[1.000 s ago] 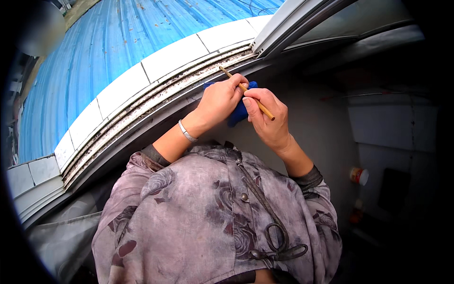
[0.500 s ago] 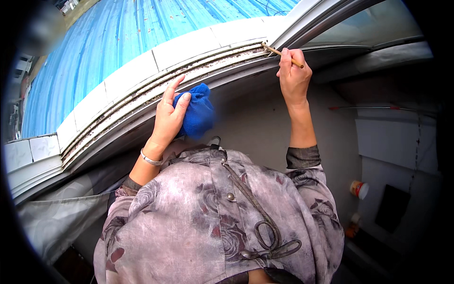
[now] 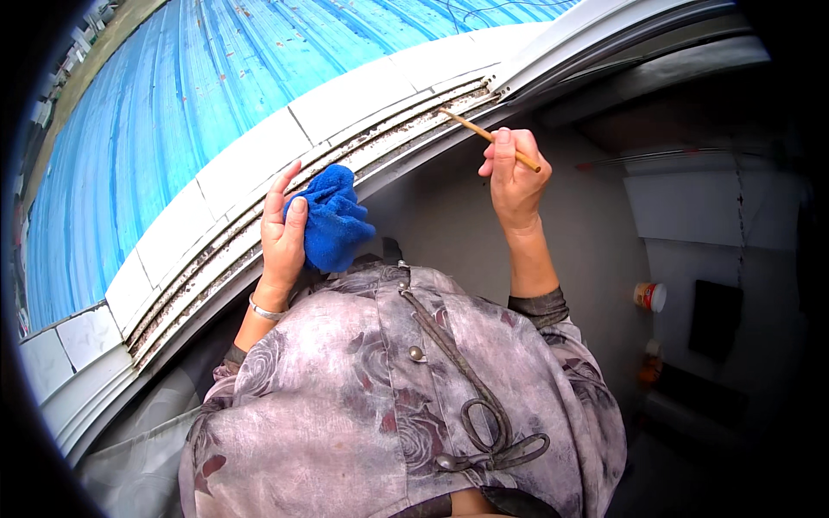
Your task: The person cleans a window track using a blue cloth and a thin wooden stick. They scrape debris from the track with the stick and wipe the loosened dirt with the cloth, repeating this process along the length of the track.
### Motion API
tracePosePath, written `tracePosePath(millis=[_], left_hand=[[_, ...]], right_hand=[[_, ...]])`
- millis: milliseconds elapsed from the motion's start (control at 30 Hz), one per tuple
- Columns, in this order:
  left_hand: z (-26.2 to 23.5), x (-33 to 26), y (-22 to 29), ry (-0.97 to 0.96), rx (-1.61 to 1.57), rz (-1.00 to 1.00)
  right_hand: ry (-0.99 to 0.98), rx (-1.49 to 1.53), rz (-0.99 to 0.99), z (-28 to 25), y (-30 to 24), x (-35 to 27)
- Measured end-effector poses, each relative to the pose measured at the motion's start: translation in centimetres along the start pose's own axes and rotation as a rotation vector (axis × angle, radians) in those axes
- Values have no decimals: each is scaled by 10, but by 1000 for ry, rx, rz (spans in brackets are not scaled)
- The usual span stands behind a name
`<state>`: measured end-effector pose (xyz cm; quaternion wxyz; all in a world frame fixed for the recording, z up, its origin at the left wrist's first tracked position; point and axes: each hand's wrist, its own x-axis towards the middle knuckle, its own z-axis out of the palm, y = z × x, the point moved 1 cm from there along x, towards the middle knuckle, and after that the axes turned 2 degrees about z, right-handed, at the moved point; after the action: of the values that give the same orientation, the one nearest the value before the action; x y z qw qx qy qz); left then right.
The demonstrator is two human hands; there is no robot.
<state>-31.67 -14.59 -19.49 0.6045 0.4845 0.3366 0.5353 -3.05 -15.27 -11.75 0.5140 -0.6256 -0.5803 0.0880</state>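
Note:
Between the thumb and fingers of my left hand (image 3: 283, 237) is a bunched blue cloth (image 3: 332, 220); the hand rests by the inner edge of the window track, its index finger stretched out along it. My right hand (image 3: 518, 177) pinches a thin wooden stick (image 3: 484, 133), like a chopstick. The stick's far tip reaches down to the grooves of the white sliding-window track (image 3: 380, 142). Dark dirt and crumbs line these grooves.
White tiles (image 3: 250, 164) form the outer sill, with a blue corrugated metal roof (image 3: 173, 121) beyond. A window sash frame (image 3: 587, 39) stands at the track's right end. A light curtain (image 3: 147, 440) hangs lower left; a small tub (image 3: 649, 297) is at the right.
My right hand has moved left and slightly down, drawing the stick's tip along the track away from the sash corner. My left hand with the cloth has shifted a little left and down.

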Motion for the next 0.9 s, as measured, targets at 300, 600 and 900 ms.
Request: tracePosePath(millis=[300,600,900], left_hand=[[-6,17,11,22,-324,-224],[-11,17,2,7,-316,-219],[-11,15,5,-41,-304,-207]], right_hand=[[1,-81,32,27,-26,-17],[23,-84,77,27,-28,-10],[-2,-48,98,28,-25,-5]])
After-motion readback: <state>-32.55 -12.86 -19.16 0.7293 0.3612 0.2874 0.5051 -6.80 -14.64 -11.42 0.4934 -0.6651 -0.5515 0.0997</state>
